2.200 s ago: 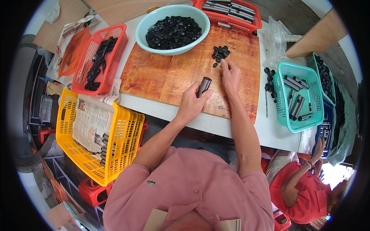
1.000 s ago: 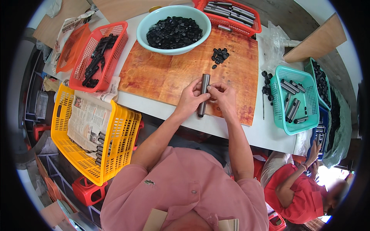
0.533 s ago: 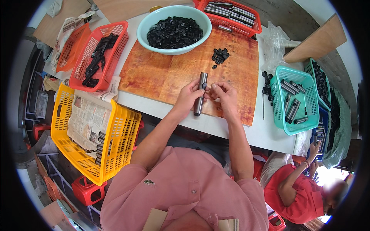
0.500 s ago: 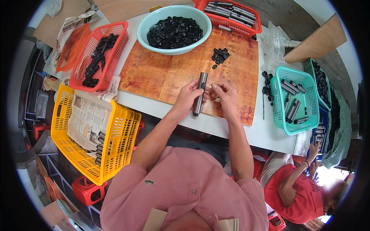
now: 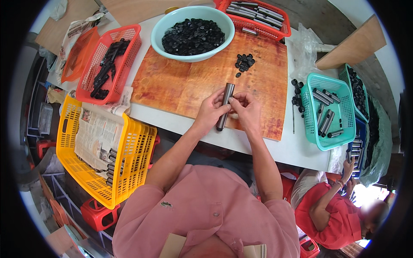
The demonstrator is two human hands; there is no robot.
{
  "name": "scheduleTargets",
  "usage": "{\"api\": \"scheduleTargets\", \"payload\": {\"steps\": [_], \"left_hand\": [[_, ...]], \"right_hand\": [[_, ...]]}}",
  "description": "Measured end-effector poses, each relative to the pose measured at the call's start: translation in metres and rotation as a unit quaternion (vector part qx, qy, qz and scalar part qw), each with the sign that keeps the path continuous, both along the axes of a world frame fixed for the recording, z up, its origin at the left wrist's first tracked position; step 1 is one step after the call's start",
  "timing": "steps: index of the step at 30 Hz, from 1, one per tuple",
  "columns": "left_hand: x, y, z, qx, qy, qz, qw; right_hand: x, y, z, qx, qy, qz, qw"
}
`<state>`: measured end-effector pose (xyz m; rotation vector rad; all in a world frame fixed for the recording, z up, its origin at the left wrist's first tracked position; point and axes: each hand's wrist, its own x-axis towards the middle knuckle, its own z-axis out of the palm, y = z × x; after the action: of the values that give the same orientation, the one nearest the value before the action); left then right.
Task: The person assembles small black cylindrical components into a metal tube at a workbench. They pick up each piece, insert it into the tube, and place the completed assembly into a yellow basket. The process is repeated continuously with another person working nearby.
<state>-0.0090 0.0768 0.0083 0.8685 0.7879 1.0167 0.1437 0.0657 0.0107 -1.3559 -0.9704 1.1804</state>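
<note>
A shiny metal tube with a black lower end stands tilted over the near edge of the wooden board. My left hand is closed round its middle. From the other side, my right hand is closed with its thumb pressed on the tube; whether a small part lies under the fingers is hidden. Beyond the hands, a small pile of black caps lies on the board. At the back stands a pale blue bowl full of similar black pieces.
Red baskets hold black parts at left and metal tubes at the back. A yellow crate with newspaper and tubes stands lower left. Right are a green basket of tubes and a co-worker in a red top handling tubes.
My right hand has moved in against the tube, its thumb now on it; before, its fingers were pinched beside it. The dark oval spot on the tube no longer shows.
</note>
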Motion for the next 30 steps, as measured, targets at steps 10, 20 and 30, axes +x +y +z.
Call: {"api": "scheduleTargets", "payload": {"steps": [10,20,30], "left_hand": [[0.007,0.001,-0.006,0.023,0.001,0.013,1.0],[-0.007,0.01,-0.008,-0.046,-0.026,-0.025,0.998],[-0.019,0.017,0.007,-0.147,-0.022,-0.117,0.982]], "right_hand": [[0.004,0.0,0.014,-0.036,0.002,-0.021,0.999],[0.015,0.007,0.007,0.048,-0.091,-0.024,0.994],[0.033,0.015,0.02,0.19,-0.336,0.057,0.921]]}}
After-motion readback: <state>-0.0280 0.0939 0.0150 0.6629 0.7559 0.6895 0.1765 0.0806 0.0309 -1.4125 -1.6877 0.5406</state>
